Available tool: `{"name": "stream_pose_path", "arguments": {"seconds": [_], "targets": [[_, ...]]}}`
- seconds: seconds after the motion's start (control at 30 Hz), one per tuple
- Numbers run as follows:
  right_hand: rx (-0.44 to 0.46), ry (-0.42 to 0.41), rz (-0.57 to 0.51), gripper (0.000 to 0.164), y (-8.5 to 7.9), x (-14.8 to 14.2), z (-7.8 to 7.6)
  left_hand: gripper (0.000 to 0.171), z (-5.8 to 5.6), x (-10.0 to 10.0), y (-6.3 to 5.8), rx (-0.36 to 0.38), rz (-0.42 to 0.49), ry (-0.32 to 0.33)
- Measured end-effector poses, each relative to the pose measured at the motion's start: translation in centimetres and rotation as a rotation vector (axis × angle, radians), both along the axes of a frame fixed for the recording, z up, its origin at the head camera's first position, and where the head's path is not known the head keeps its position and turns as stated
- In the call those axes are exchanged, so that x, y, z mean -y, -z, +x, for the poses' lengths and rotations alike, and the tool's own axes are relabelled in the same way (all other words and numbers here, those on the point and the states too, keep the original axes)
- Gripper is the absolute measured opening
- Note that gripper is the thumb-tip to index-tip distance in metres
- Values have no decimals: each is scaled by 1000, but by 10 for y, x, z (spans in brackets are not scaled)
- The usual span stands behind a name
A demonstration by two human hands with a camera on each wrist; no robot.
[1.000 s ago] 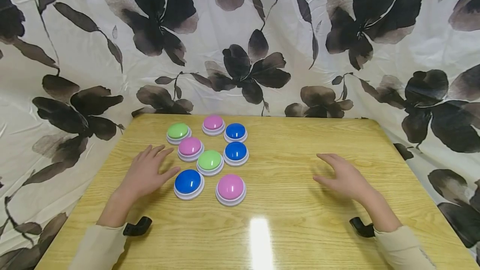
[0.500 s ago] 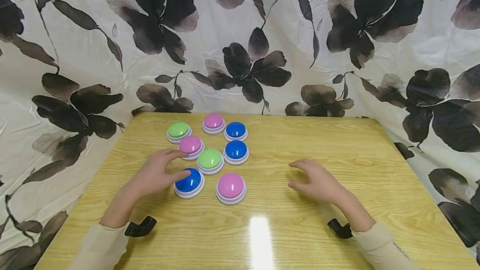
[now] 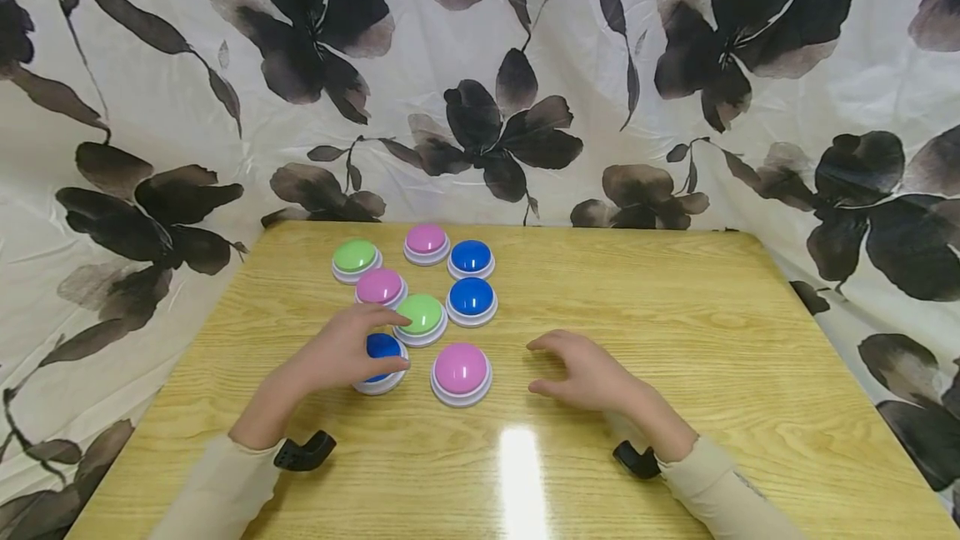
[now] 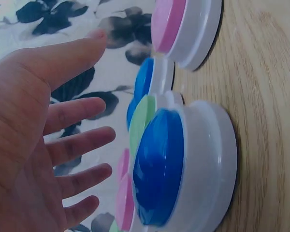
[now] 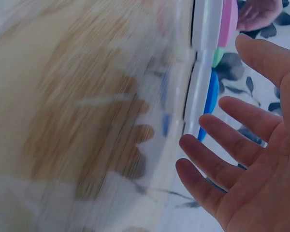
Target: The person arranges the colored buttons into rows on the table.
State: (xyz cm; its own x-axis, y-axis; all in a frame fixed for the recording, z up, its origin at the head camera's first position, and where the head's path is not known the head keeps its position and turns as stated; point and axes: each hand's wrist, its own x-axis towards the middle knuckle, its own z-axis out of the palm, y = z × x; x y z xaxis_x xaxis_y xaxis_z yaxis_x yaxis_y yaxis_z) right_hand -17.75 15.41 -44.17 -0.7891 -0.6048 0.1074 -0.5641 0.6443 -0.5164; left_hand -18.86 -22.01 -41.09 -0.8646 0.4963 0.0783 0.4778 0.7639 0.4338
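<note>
While the left hand (image 3: 341,352) hovers over a glossy blue domed button (image 3: 382,346) on a round white base, its thumb and fingers spread and empty, a back-left green domed button (image 3: 355,256) sits farther off on the yellow wood-grain counter (image 3: 675,290). Rightward, likewise white-based, come a middle pink domed button (image 3: 378,284), a central green domed button (image 3: 422,315), a far pink domed button (image 3: 426,238), a near pink domed button (image 3: 461,368), and two blue domed buttons (image 3: 471,297), one behind the other. Beyond them the right hand (image 3: 585,373) hangs apart, fingers loosely extended, holding nothing.
</note>
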Motion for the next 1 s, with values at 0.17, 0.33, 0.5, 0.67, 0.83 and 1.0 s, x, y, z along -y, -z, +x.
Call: {"name": "stream_pose_path", "arguments": {"seconds": [0.17,0.33,0.5,0.67,0.83,1.0], "targets": [[57,-8,-13,60,1,14,-2,62,-3,-9,6,7,20,55],[139,-26,-102,63,3,28,-4,60,-5,-17,12,30,11,81],[165,-11,-185,63,7,41,-6,60,-5,-24,12,14,-23,88],[200,25,-216,62,9,52,-8,62,-5,-30,15,4,-10,115],[224,58,-228,61,10,60,-10,67,-4,-35,21,22,17,126],[263,67,-278,61,13,66,-10,70,-3,-36,26,22,24,116]]}}
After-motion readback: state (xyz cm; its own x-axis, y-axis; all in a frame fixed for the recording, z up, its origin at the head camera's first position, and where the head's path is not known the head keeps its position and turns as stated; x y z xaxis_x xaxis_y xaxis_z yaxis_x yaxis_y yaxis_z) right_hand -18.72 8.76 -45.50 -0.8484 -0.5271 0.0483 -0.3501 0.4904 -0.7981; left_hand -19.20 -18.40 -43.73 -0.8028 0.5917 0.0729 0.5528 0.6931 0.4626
